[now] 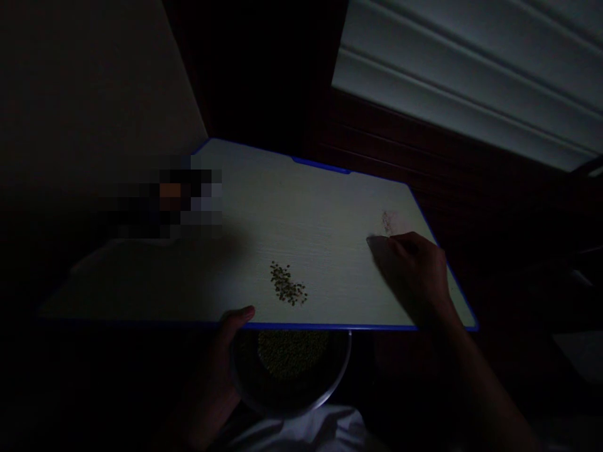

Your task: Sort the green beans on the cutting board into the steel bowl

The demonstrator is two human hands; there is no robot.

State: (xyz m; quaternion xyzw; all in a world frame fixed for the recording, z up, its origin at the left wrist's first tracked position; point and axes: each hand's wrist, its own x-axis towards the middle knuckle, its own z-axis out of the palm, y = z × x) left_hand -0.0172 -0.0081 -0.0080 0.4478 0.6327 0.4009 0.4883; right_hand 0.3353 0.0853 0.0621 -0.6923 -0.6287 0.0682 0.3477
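A pale board with a blue rim (325, 201) lies in front of me. On its near middle is a small scattered pile of greenish-brown mung beans (286, 285). My left hand (226, 351) grips the board's near edge, thumb on top; its other fingers are hidden in the dark beside the bowl. Under that edge, a round metal bowl (340, 370) holds many more beans (293, 355). Over the board's right side, my right hand (421, 263) is closed in a pinch, just below a patch of fine reddish bits (387, 221). Whatever is between its fingertips is too small to tell.
A blurred-out patch (174, 198) covers the board's far left. Behind the board stands dark wood (377, 135), with pale slatted panels (471, 75) at upper right. White cloth (301, 433) shows below the bowl. The surroundings are very dark.
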